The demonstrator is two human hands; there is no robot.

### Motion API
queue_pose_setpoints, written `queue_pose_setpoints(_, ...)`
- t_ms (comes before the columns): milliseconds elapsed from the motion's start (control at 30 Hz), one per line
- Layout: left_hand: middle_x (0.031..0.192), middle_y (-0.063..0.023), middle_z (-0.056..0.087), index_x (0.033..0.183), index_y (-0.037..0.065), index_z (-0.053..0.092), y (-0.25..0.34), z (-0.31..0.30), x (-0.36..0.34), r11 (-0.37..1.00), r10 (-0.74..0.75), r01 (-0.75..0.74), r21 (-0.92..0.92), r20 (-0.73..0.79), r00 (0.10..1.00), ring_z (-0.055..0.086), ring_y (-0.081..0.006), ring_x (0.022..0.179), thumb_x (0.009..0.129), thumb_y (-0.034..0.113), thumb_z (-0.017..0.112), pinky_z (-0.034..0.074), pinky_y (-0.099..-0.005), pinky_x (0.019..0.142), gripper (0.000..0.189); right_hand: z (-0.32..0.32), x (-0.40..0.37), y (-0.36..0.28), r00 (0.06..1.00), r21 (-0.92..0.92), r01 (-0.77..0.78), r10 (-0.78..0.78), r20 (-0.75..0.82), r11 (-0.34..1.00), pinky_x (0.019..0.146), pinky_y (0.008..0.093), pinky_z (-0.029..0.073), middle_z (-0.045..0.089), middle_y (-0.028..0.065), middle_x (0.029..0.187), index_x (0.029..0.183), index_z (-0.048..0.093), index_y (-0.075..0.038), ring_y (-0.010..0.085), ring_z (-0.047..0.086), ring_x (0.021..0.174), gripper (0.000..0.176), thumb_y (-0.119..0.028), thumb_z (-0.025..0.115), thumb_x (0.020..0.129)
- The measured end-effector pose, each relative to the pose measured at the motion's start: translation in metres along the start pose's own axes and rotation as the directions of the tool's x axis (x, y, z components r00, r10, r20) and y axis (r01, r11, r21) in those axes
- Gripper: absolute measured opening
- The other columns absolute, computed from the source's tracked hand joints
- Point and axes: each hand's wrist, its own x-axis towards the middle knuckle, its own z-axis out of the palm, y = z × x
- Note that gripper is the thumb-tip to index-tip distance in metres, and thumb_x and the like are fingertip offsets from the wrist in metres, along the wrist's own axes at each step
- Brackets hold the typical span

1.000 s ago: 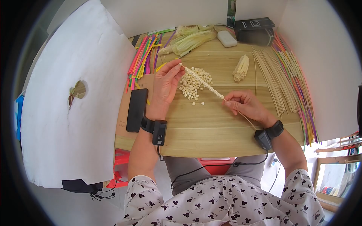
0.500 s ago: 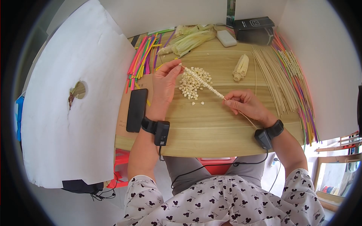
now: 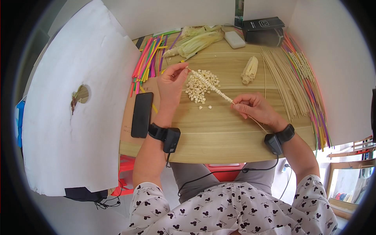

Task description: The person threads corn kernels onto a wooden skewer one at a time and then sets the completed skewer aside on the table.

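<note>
Between my two hands a thin wooden skewer (image 3: 257, 124) runs at a slant, its upper half lined with a row of pale corn kernels (image 3: 214, 88). My right hand (image 3: 256, 109) pinches it just below that row, and its bare lower end reaches toward the wrist. At the upper tip, my left hand (image 3: 173, 80) is closed, thumb against fingers, with a pale bit like a corn kernel at the fingertips. Beneath the skewer lies a loose pile of corn kernels (image 3: 197, 93) on the wooden table (image 3: 219, 137).
A partly stripped corn cob (image 3: 250, 70) lies beyond my right hand. Bare skewers (image 3: 284, 82) and filled ones (image 3: 305, 68) are at the right. A phone (image 3: 141, 114), colourful strips (image 3: 148, 58), corn husks (image 3: 199, 41), a white case (image 3: 235, 39) and a black box (image 3: 263, 31) surround the work.
My left forearm and wristband have turned slightly, and the left fingers have shifted a little at the skewer's tip. My right hand and the skewer look nearly still.
</note>
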Motion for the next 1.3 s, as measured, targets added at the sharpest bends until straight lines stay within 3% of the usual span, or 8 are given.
queue_pose_setpoints(300,0.098,-0.0061,0.062,0.100,-0.002,0.066,-0.003,0.001,-0.001,0.972,0.157,-0.156,0.178,0.004,0.988,0.063,-0.0107,0.086,0.085,-0.005,0.061,0.051,-0.0222,0.078,0.016,0.001,-0.001,-0.003,1.000,0.001,0.003,-0.003,0.003,1.000,0.052,0.0176,0.033,0.050,-0.0051,0.063,0.097,0.062,-0.001,0.0018,0.043,0.056,0.014,-0.014,0.058,0.094)
queue_pose_setpoints(533,0.103,-0.0049,0.060,0.103,-0.002,0.065,-0.002,0.003,-0.003,0.971,0.156,-0.162,0.178,0.047,0.987,0.061,-0.0100,0.090,0.087,-0.004,0.059,0.048,-0.0218,0.081,0.017,0.000,0.000,0.000,1.000,-0.015,0.013,-0.013,0.004,1.000,0.052,0.0178,0.033,0.051,-0.0053,0.063,0.096,0.062,-0.001,0.0017,0.043,0.055,0.013,-0.014,0.059,0.094)
queue_pose_setpoints(633,0.096,-0.0062,0.062,0.098,-0.001,0.066,-0.001,0.004,-0.003,0.964,0.192,-0.190,0.188,0.009,0.981,0.062,-0.0113,0.085,0.084,-0.006,0.060,0.050,-0.0224,0.077,0.016,-0.001,0.001,0.001,1.000,-0.019,0.013,-0.013,0.010,1.000,0.051,0.0177,0.032,0.051,-0.0053,0.063,0.097,0.062,-0.002,0.0016,0.043,0.055,0.013,-0.014,0.059,0.094)
queue_pose_setpoints(700,0.105,-0.0060,0.059,0.102,-0.003,0.066,0.000,0.003,-0.004,0.960,0.167,-0.174,0.221,0.050,0.985,0.061,-0.0111,0.091,0.086,-0.006,0.059,0.049,-0.0230,0.083,0.018,-0.001,0.000,0.001,1.000,-0.019,0.009,-0.008,0.009,1.000,0.051,0.0177,0.032,0.051,-0.0053,0.063,0.097,0.062,-0.002,0.0016,0.043,0.055,0.013,-0.015,0.059,0.094)
queue_pose_setpoints(1033,0.102,-0.0054,0.060,0.102,-0.002,0.065,0.001,0.004,-0.004,0.906,0.218,-0.236,0.353,0.090,0.972,0.061,-0.0118,0.091,0.084,-0.008,0.059,0.050,-0.0235,0.082,0.020,0.000,-0.001,-0.003,1.000,-0.006,0.003,-0.003,0.001,1.000,0.052,0.0175,0.033,0.051,-0.0052,0.065,0.097,0.063,-0.002,0.0020,0.044,0.057,0.014,-0.015,0.059,0.094)
queue_pose_setpoints(1133,0.101,-0.0049,0.061,0.106,-0.001,0.064,0.004,0.007,-0.005,0.937,0.182,-0.191,0.291,0.055,0.982,0.062,-0.0123,0.091,0.085,-0.006,0.059,0.049,-0.0239,0.082,0.021,0.000,-0.001,-0.004,1.000,0.035,0.019,-0.019,0.002,0.999,0.052,0.0173,0.035,0.052,-0.0050,0.066,0.098,0.063,-0.002,0.0023,0.046,0.058,0.014,-0.014,0.059,0.094)
queue_pose_setpoints(1200,0.098,-0.0055,0.063,0.109,-0.001,0.063,0.007,0.008,-0.005,1.000,-0.002,0.002,-0.026,-0.023,1.000,0.062,-0.0126,0.090,0.088,0.000,0.058,0.049,-0.0248,0.081,0.021,-0.002,0.000,-0.002,1.000,0.026,0.015,-0.014,-0.005,1.000,0.053,0.0174,0.036,0.053,-0.0049,0.067,0.099,0.063,-0.002,0.0024,0.046,0.058,0.014,-0.014,0.059,0.094)
queue_pose_setpoints(1300,0.094,-0.0069,0.064,0.110,-0.001,0.062,0.002,0.002,0.000,0.982,-0.094,0.093,-0.166,0.003,0.996,0.062,-0.0130,0.087,0.091,0.007,0.059,0.049,-0.0261,0.079,0.021,-0.004,0.001,0.001,1.000,0.007,0.018,-0.018,-0.004,1.000,0.053,0.0175,0.037,0.054,-0.0046,0.067,0.100,0.062,-0.002,0.0025,0.047,0.058,0.014,-0.015,0.059,0.094)
